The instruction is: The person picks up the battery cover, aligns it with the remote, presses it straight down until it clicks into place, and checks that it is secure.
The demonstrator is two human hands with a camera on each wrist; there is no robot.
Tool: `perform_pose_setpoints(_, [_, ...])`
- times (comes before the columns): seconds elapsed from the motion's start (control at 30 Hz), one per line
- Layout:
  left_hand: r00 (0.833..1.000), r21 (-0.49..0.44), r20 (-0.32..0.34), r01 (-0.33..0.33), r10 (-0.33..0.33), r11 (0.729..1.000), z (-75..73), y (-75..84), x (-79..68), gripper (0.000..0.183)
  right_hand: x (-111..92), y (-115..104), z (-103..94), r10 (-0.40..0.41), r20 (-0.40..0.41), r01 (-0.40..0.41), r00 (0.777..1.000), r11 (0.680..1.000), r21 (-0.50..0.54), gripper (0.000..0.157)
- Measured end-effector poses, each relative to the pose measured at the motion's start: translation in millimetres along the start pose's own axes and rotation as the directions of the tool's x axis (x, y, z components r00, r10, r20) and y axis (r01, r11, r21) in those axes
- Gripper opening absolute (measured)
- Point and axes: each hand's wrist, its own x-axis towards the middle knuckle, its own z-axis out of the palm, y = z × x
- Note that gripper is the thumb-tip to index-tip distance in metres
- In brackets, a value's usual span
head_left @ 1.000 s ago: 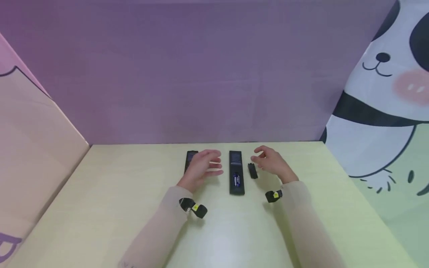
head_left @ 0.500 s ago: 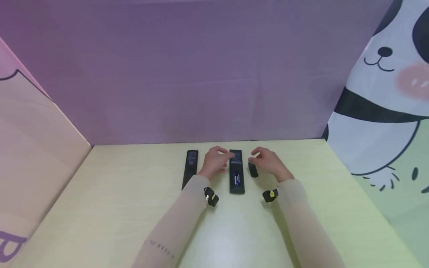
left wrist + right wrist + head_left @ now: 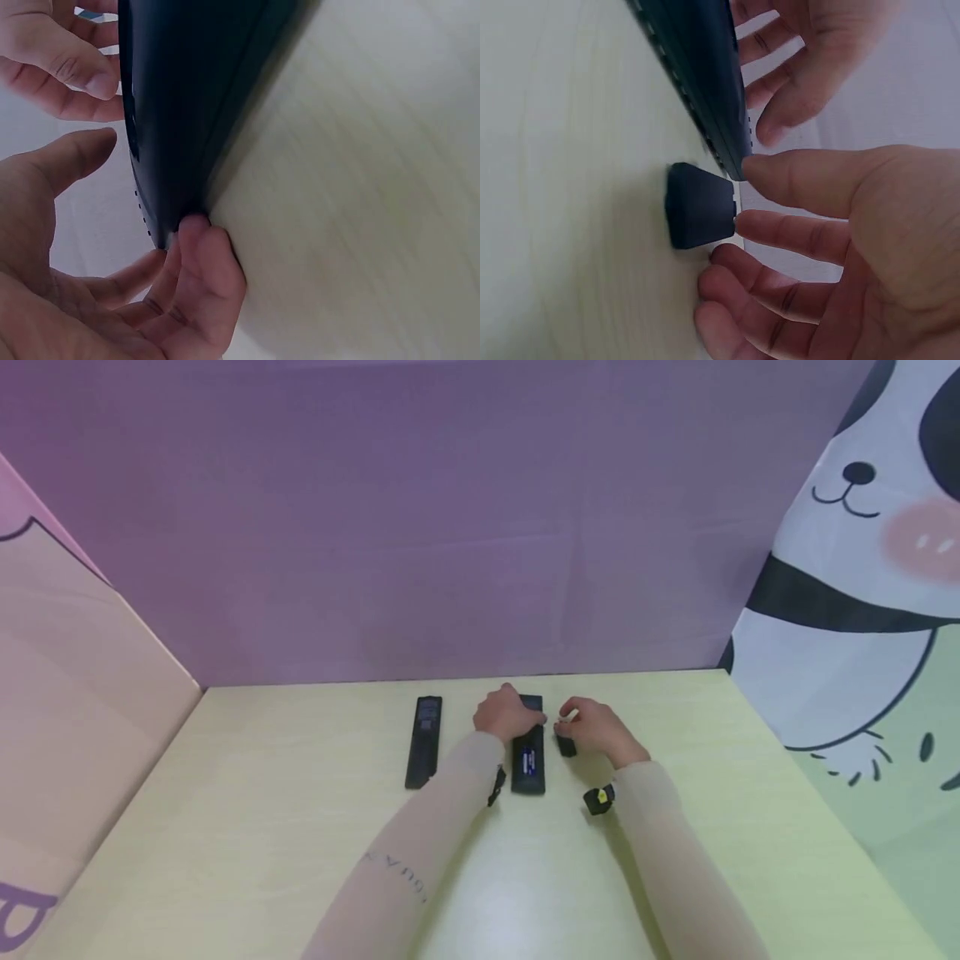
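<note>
Head view: we are spanning the black remote (image 3: 528, 742) with our left hand (image 3: 507, 712) across its far end, the long axis pointing away; our right hand (image 3: 600, 731), nearer, is touching the cover (image 3: 567, 747) just right of it. Both thumbs are standing clear, gripping nothing.

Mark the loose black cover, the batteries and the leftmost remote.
Loose black cover (image 3: 701, 206): right wrist view, middle of its camera-facing side.
Batteries (image 3: 529, 762): head view, on their casing.
Leftmost remote (image 3: 424, 742): head view, middle of its upward face.
</note>
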Motion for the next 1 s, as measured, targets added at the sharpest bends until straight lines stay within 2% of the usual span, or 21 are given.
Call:
perform_pose_setpoints(0.17, [1.000,0.070,0.004,-0.008,0.008,0.997,1.0,5.6,1.4,0.060,2.3,0.2,2.6,-0.005,0.009,0.005,1.000,1.000,-0.022,0.033])
perform_pose_setpoints(0.33, [1.000,0.071,0.010,-0.025,0.024,0.997,1.5,8.8,2.4,0.052,2.6,2.3,4.0,-0.007,0.011,0.008,1.000,0.999,-0.049,0.033])
perform_pose_setpoints(0.57, [1.000,0.039,0.012,0.001,-0.001,0.999,1.6,8.4,4.4,0.058,4.8,1.2,5.4,0.009,0.016,-0.008,1.000,0.998,-0.067,0.032])
perform_pose_setpoints(0.8, [0.999,0.043,0.049,0.006,-0.008,0.999,3.1,2.0,12.5,0.066,6.3,1.8,6.2,0.020,0.021,-0.019,1.000,0.997,-0.072,0.030])
perform_pose_setpoints(1.0, [0.997,0.056,0.075,0.014,-0.018,0.998,3.4,0.0,11.5,0.064,6.5,2.6,7.1,0.013,0.018,-0.012,1.000,0.998,-0.067,0.029])
